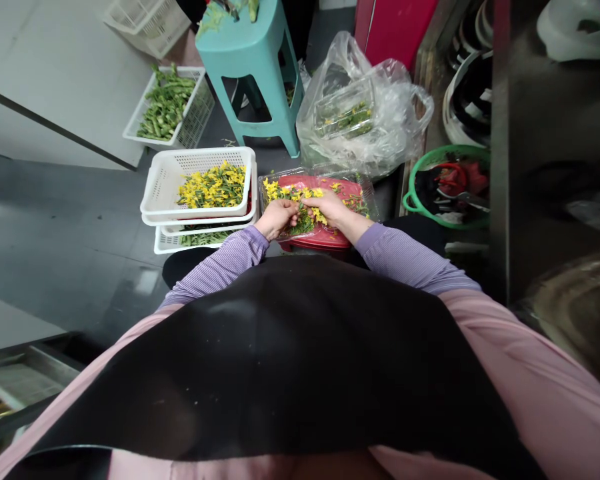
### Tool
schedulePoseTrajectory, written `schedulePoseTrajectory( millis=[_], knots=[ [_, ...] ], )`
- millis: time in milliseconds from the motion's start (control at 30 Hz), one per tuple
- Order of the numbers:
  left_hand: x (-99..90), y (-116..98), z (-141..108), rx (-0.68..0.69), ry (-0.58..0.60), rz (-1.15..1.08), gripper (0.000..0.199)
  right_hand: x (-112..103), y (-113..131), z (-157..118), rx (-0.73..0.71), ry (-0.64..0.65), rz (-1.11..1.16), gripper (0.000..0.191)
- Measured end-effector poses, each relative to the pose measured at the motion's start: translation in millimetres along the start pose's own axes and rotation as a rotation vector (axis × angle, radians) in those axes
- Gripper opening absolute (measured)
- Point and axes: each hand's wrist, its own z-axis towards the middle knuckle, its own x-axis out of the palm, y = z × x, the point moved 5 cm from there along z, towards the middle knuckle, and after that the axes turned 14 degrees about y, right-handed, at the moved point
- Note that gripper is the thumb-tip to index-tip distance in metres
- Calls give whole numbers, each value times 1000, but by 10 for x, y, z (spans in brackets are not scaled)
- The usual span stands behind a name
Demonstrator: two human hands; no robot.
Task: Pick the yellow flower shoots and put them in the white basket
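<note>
Both my hands meet above a clear plastic box (307, 231) of yellow-flowered greens on a red stool (330, 235). My left hand (279, 218) is closed, thumb and fingers pinched at a small green stem. Close by on the right, my right hand (330, 205) is closed round a yellow-flowered sprig (319, 216), its blossoms hanging below the fingers. Loose yellow flowers and green bits (353, 200) are scattered over the red seat to the right. Which part of the stem each fingertip holds is hard to see.
At left, a white basket (149, 193) of yellow flowers rests on another white basket (160, 241) with greens. Behind are a basket of green stalks (195, 130), a turquoise stool (240, 50) and a plastic bag (395, 143). A green basin (411, 200) stands at right.
</note>
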Motion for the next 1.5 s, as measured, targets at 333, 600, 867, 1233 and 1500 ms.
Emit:
schedulePoseTrajectory(
  millis=[333, 600, 867, 1233, 1500],
  knots=[
    [-15, 58, -2, -15, 69, -178, 12, -117, -62, 101, -58, -38, 81, 22],
    [13, 39, 52, 138, 174, -43, 12, -75, -24, 69, -62, -30, 93, 26],
    [-77, 175, 339, 103, 90, 1107, 17, -293, 133, 79, 37, -96, 325, 12],
    [-147, 34, 414, 35, 61, 606, 6, -337, 42, 62, 49, -139, -59, 32],
    [-41, -286, 277, 126, 14, 459, 8, -297, 21, 173, -64, -176, -61, 37]
  ],
)
